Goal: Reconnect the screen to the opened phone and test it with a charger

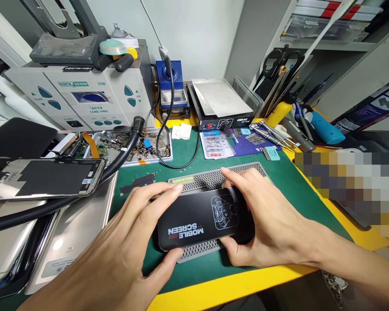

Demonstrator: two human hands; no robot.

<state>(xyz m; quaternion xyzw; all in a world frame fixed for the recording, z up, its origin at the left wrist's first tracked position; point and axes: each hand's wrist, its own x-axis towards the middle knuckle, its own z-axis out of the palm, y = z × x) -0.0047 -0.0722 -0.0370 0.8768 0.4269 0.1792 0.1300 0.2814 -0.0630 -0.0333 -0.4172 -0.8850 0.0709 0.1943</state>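
Note:
A black phone screen with "MOBILE SCREEN" and a line drawing printed on its face lies level in front of me, its lettering upside down to my view. My left hand spans its left part, fingertips along the far edge and thumb at the near edge. Around the right end my right hand grips the far and near edges between fingers and thumb. Beneath the screen is a grey honeycomb pad; whether the two touch I cannot tell. A small dark metal plate lies beyond my left hand.
Phone parts and a black hose crowd the left. At the back stand a hot-air station, a soldering iron holder and a heating plate. A parts tray, screwdrivers and bottles line the green mat.

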